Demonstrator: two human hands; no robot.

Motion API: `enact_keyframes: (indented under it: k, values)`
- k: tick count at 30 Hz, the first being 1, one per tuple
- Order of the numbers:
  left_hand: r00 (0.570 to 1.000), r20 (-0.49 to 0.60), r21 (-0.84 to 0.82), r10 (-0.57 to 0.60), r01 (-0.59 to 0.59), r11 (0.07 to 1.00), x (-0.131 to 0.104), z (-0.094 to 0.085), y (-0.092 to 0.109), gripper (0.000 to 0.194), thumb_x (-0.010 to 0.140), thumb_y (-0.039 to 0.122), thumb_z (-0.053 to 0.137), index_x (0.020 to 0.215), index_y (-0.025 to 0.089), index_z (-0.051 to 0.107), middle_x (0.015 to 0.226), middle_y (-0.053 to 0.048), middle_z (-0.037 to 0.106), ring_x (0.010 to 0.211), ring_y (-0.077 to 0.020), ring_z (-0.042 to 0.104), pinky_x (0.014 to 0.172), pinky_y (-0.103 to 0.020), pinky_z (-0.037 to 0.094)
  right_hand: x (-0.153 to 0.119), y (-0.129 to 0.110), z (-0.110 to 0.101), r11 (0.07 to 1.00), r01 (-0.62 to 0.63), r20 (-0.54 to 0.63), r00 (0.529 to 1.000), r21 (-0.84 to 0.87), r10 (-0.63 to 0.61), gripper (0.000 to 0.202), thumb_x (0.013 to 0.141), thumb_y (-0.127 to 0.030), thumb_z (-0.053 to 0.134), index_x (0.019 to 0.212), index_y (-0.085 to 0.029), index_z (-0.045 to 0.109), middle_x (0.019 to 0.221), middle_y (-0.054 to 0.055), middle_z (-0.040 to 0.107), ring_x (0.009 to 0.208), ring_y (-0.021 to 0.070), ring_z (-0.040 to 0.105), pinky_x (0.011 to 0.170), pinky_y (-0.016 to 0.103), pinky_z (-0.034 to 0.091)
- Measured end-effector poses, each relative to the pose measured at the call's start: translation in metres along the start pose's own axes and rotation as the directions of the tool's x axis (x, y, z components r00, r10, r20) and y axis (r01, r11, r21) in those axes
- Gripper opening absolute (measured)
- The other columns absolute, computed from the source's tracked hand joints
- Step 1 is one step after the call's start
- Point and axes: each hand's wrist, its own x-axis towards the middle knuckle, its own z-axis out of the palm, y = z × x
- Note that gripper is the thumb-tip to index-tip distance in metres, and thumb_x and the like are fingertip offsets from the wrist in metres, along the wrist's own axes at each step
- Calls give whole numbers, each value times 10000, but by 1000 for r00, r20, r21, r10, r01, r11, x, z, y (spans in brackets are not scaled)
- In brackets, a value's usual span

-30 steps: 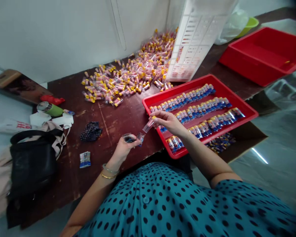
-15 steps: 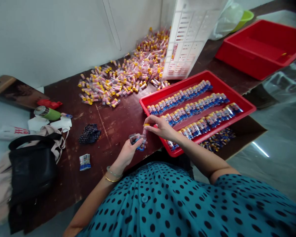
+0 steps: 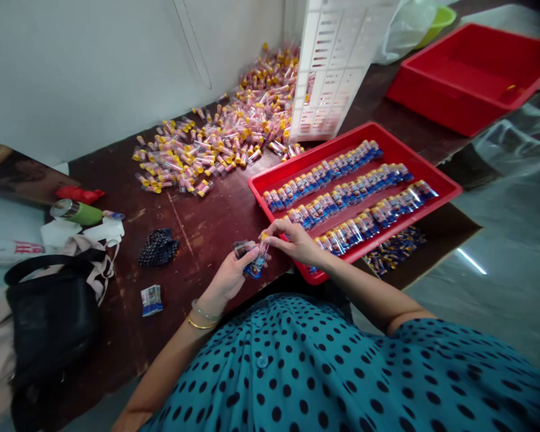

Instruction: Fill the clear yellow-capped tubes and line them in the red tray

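My left hand (image 3: pixel 230 273) is closed on small clear-and-blue packets (image 3: pixel 254 267) near the table's front edge. Thumb and fingers of my right hand (image 3: pixel 293 240) pinch a small yellow-capped tube (image 3: pixel 264 240), whose lower part meets the packets. Right beside my right hand lies a red tray (image 3: pixel 261 201) with three rows of blue-bottomed packets with yellow-capped tubes. Behind, against the wall, is a big heap of yellow-capped pink tubes (image 3: pixel 207 153). A flat stack of packets (image 3: pixel 152 300) lies on the table to the left.
On the left are a black bag (image 3: pixel 51 306), a green can (image 3: pixel 87 213) and a dark cloth (image 3: pixel 157 247). A white perforated basket (image 3: pixel 333 72) stands behind the tray. A deep red bin (image 3: pixel 445 90) is at the back right, an open carton (image 3: pixel 441 240) below the tray.
The tube in my right hand has gone down and nearer the packets in my left hand. The whole view has shifted slightly.
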Motion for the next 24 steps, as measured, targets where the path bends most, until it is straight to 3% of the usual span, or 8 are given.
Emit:
enact_keyframes:
  k: [3, 6, 13, 24]
  values:
    - [1000, -30, -78, 9, -12, 997, 1, 3, -1, 351, 670, 367, 847, 926, 156, 729, 817, -14, 740, 685, -131, 658, 707, -263, 538, -6, 3, 12, 995, -26, -16, 999, 98, 27, 161, 900, -346, 636, 861, -190, 625, 943, 27, 713, 857, 164, 657, 823, 305, 513]
    - [1000, -26, -36, -3, 2, 999, 0, 2, -2, 380, 667, 404, 845, 920, 148, 723, 793, -21, 734, 671, -151, 664, 685, -284, 543, -13, 6, 19, 986, -48, -85, 994, 160, 62, 168, 916, -363, 612, 895, -197, 627, 994, 37, 712, 922, 176, 665, 867, 325, 514]
    - [985, -135, -54, 110, -118, 992, -2, 2, -9, 326, 619, 377, 876, 833, 176, 735, 826, 3, 735, 775, -124, 645, 783, -242, 502, -23, 6, 30, 998, 27, -146, 989, -61, -35, 230, 814, -342, 754, 983, -219, 658, 1037, 52, 726, 994, 208, 647, 987, 389, 419]
    - [981, -153, -4, 121, -123, 992, -2, 0, -12, 300, 635, 394, 860, 821, 193, 736, 844, 8, 727, 822, -129, 638, 823, -244, 488, -24, 11, 34, 1000, -19, -113, 993, -2, 19, 141, 843, -341, 719, 904, -229, 657, 1060, 46, 740, 1042, 216, 661, 1100, 445, 322]
